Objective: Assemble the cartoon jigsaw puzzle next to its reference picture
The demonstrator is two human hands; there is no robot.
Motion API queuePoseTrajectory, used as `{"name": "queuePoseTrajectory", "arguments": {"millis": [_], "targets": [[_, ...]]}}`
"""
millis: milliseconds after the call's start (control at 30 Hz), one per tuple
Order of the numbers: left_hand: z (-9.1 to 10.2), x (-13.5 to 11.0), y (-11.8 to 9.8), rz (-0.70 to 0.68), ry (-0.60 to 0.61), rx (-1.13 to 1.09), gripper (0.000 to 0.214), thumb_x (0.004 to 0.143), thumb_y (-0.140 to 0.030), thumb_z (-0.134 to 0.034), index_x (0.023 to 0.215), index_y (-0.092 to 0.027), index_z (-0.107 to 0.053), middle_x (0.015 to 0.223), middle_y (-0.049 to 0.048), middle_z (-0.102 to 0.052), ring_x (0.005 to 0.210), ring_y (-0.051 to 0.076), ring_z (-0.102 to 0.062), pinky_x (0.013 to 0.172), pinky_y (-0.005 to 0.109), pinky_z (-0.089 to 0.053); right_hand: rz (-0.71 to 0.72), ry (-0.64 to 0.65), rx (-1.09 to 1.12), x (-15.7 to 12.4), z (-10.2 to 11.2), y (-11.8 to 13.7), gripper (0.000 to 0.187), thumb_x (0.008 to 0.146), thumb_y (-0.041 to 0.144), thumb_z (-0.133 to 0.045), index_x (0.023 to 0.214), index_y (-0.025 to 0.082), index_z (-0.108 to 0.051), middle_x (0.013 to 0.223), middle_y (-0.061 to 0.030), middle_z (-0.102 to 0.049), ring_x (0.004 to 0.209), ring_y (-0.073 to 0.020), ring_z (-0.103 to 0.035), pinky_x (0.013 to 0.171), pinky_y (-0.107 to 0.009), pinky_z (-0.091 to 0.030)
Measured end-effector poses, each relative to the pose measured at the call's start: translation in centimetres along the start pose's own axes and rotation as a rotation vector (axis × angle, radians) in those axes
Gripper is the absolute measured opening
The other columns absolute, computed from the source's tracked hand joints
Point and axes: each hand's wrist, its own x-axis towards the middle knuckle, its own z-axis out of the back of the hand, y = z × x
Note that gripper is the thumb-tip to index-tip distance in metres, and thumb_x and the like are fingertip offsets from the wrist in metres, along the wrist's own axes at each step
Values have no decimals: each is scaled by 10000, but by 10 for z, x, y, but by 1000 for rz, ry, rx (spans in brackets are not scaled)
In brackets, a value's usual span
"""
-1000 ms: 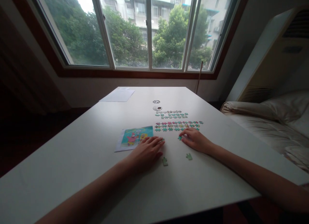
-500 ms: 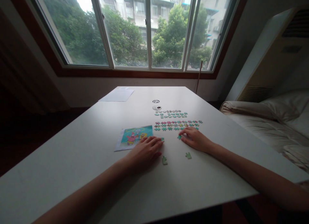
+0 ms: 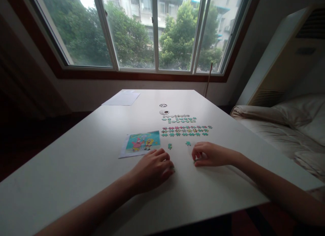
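On the white table my left hand (image 3: 154,168) curls its fingers over a green jigsaw puzzle piece, of which only an edge shows at the fingertips. To the right, my right hand (image 3: 213,154) has thumb and fingers closed on another green puzzle piece, mostly hidden. Between and beyond the hands lie two loose pieces, a green one (image 3: 170,146) and a teal one (image 3: 188,143). Just past my left hand rests a picture sheet (image 3: 137,143) with cartoon figures on a teal ground. Farther off, several puzzle pieces (image 3: 184,130) are laid out in rows.
Two small round items (image 3: 164,112) lie behind the rows. White papers (image 3: 122,98) sit at the table's (image 3: 76,154) far left corner. A pale sofa (image 3: 274,127) stands to the right, and a window spans the wall beyond.
Both hands have drawn back toward me, from the two upper loose pieces to the two nearer ones, and their fingers have closed on those. The upper pieces are now uncovered.
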Motion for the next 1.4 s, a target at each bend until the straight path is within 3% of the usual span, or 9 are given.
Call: {"name": "queuePoseTrajectory", "arguments": {"millis": [333,533,633,800,867,1067,1400], "targets": [[5,-1,-1,-51,59,-41,130,864,-277,-514,919,-208,-609,865,42,-597,865,191,-518,765,314,-428,22,-115,6,8,-28,24,159,802,341,-594,846,189,-603,758,-19,-587,706,-129,-520,657,-242,-399],[11,-4,0,-81,89,-97,94,834,-245,-541,900,-216,-601,867,30,-593,866,185,-515,785,317,-421,47,-126,8,10,-33,34,169,804,353,-590,849,190,-608,747,-21,-586,703,-132,-522,659,-245,-398],[11,-4,3,-68,45,-108,149,843,-268,-535,970,-211,-587,923,45,-594,889,190,-522,804,332,-428,41,-171,17,11,-31,27,168,826,344,-560,854,187,-611,751,-28,-599,707,-137,-531,671,-256,-407],[2,-3,16,57,-79,40,229,905,-257,-435,1084,-191,-563,1036,82,-589,974,222,-508,830,391,-445,-74,-427,-42,13,-26,-4,149,858,265,-496,828,181,-617,802,-57,-637,764,-161,-552,721,-296,-431],[-4,-1,23,90,-83,87,263,912,-267,-430,1130,-177,-546,1094,88,-585,1020,236,-493,865,419,-434,-115,-466,-76,14,-26,-17,143,853,237,-496,864,182,-627,854,-64,-657,818,-177,-563,768,-323,-436],[-20,3,31,109,-1,121,379,929,-319,-395,1262,-149,-458,1301,81,-500,1185,273,-416,962,477,-354,-60,-412,-107,19,-34,-26,210,855,192,-472,977,189,-643,997,-63,-665,945,-187,-561,871,-347,-423],[-21,3,31,122,-2,145,393,931,-340,-381,1279,-166,-441,1331,74,-475,1209,265,-408,979,459,-325,-49,-395,-121,22,-37,-21,235,858,206,-476,1039,188,-624,1086,-68,-636,1000,-189,-542,912,-361,-405]]}}
